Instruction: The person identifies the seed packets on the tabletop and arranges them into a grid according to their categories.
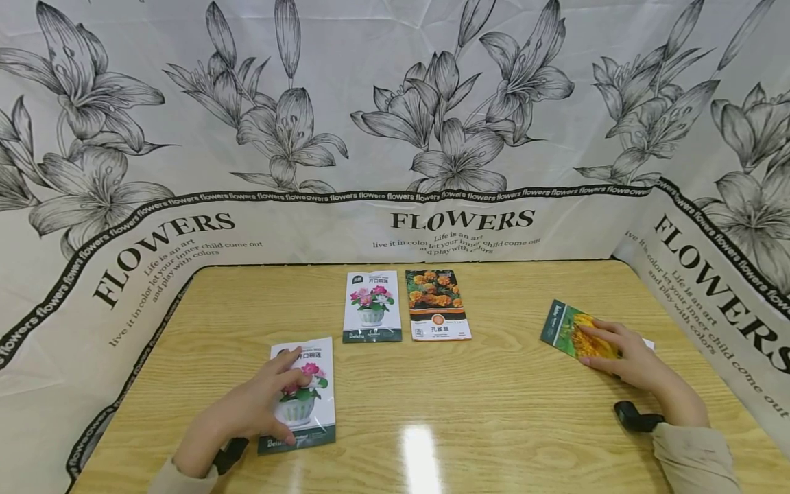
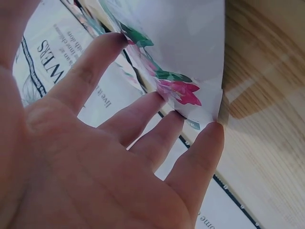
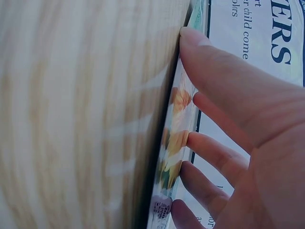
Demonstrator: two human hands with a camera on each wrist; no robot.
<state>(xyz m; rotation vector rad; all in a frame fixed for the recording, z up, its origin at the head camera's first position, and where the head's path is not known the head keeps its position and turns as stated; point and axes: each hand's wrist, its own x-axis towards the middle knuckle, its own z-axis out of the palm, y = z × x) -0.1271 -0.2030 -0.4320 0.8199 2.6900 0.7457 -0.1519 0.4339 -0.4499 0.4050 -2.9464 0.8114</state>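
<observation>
Flowered cloth [image 1: 327, 232] round a wood-grain table [image 1: 481, 412]: thin, slick things to hold

On the near left of the table, a pink flower packet [image 1: 316, 405] lies under the left hand [image 1: 262, 392], whose fingers are spread over the printed face, with the thumb near the bottom end. The right hand [image 1: 636, 358] rests over a yellow flower packet [image 1: 569, 335] that lies aslant at the right; its fingers reach across the face, and its thumb touches the edge nearer the person. Neither hand looks clenched; whether any fingertip goes underneath cannot be told. Between them, farther back, a second pink packet [image 1: 372, 307] and an orange flower packet [image 1: 438, 305] lie side by side, just apart.

The packets look like glossy film, so they should be very light, bendy and rather slippery, hard to break but easy to crease. Being so flat, they probably slide more readily than they lift. The best hold is likely across the two long edges, thumb against fingers, or a pinch at a corner; pressing on the middle would mostly just push them along.
</observation>
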